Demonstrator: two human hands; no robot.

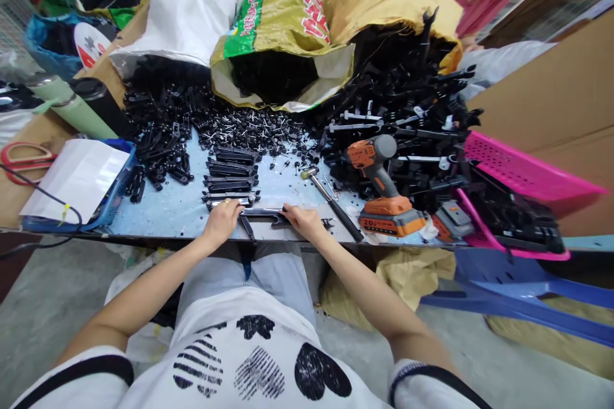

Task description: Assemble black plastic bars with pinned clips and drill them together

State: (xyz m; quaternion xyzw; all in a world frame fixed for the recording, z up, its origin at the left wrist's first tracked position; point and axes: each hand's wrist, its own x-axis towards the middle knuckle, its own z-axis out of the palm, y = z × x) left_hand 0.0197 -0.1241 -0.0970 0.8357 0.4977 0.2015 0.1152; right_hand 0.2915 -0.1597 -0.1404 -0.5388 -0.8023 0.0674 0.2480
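Near the table's front edge, my left hand [222, 220] pinches the left end of a long black plastic part [261, 211]. The fingers of my right hand [304, 220] are closed on its right end. A shorter black piece [247, 228] angles down from it toward the table edge. Just beyond my left hand lies a row of similar black parts [232, 170], stacked side by side. To the right of my right hand rests a hammer [336, 204] with a black handle. An orange cordless drill [377, 169] stands upright on its battery beside it.
Black pieces [160, 134] and small pins [259, 131] lie heaped at the back, before a white sack [192, 0] and a yellow-green sack [283, 6]. Long black parts [412, 115] pile up at right beside a pink basket [527, 172]. Scissors [26, 163] and a blue tray [115, 198] sit left.
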